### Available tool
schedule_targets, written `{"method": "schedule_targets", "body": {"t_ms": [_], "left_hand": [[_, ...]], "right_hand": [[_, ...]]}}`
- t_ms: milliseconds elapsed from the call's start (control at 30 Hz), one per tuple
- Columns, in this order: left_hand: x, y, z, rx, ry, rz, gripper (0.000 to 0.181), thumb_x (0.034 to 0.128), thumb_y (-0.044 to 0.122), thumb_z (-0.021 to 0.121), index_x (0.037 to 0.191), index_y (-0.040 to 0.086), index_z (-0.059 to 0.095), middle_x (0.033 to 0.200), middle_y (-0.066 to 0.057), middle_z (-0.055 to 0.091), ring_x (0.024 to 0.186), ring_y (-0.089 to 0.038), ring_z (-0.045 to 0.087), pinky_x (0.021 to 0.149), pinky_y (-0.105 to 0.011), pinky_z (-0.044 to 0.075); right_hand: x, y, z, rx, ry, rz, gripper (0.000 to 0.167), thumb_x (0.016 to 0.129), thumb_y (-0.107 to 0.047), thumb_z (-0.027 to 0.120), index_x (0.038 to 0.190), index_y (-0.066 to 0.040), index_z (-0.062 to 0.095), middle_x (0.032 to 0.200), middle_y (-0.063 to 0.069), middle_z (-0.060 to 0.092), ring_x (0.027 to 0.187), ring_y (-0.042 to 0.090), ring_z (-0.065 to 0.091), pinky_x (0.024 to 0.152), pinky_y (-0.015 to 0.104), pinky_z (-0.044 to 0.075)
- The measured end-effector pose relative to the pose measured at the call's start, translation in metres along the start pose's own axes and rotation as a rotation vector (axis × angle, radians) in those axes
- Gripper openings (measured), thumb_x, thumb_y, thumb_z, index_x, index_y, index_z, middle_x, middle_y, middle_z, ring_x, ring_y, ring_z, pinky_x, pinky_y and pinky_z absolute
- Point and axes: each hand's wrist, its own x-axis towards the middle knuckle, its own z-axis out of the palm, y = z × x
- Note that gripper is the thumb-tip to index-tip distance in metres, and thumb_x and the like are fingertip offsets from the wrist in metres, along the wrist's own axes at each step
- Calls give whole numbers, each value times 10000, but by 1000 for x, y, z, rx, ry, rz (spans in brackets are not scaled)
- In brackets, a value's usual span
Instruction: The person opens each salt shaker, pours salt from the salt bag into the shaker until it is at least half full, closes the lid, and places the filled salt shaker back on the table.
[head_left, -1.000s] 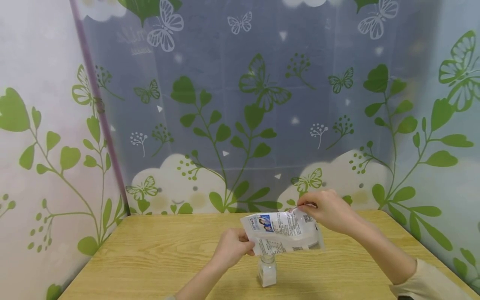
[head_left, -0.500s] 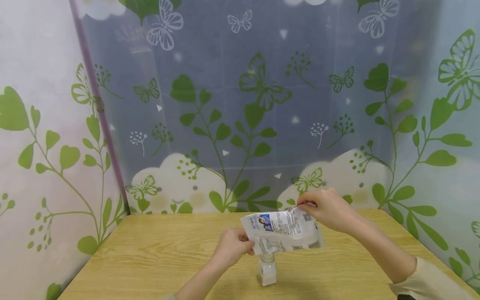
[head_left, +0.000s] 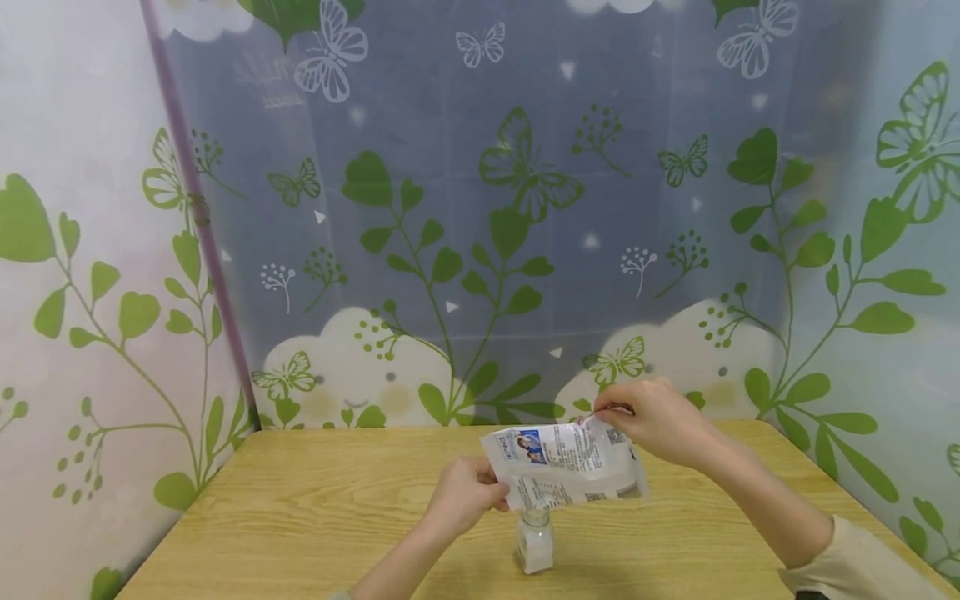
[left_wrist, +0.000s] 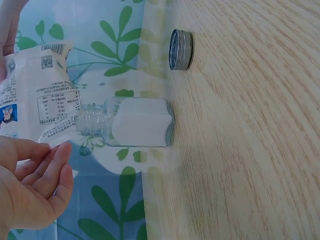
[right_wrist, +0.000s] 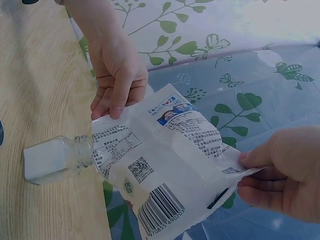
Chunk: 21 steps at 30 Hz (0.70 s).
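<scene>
A white printed plastic bag [head_left: 566, 462] is held tilted over a small glass jar [head_left: 535, 543], its lower left part at the jar's mouth. White contents fill much of the upright jar [left_wrist: 140, 122]. My left hand [head_left: 463, 497] pinches the bag's left corner between thumb and fingers. At the upper right edge of the bag [right_wrist: 165, 165], my right hand [head_left: 663, 421] pinches the plastic, also seen in the right wrist view [right_wrist: 285, 172]. Whether anything is flowing from the bag cannot be made out.
In the left wrist view a silver metal lid [left_wrist: 181, 49] lies on the wooden table [left_wrist: 250, 150], a little way from the jar. Behind the table hangs a blue curtain [head_left: 420, 108] with green leaves and butterflies.
</scene>
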Motion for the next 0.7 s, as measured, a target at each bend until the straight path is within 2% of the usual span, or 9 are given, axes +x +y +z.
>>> {"method": "schedule_targets", "body": {"t_ms": [167, 433, 700], "left_hand": [[0, 0, 0, 2, -2, 2, 98, 755, -65, 618, 839, -97, 656, 707, -129, 660, 566, -185, 627, 594, -312, 532], [0, -1, 0, 2, 0, 8, 93, 751, -72, 621, 833, -103, 653, 705, -139, 660, 563, -190, 629, 595, -340, 536], [-1, 0, 0, 21, 5, 7, 92, 749, -61, 625, 829, -91, 657, 697, -121, 660, 562, -184, 628, 579, -285, 522]], "right_hand": [[0, 0, 0, -1, 5, -4, 78, 836, -43, 650, 886, -72, 702, 832, -17, 680, 772, 139, 641, 676, 286, 523], [0, -1, -1, 3, 6, -5, 82, 836, -38, 648, 885, -75, 701, 834, -13, 680, 772, 139, 640, 675, 285, 523], [1, -2, -2, 1, 4, -8, 80, 837, -40, 648, 882, -78, 702, 828, -16, 678, 764, 136, 638, 669, 282, 522]]}}
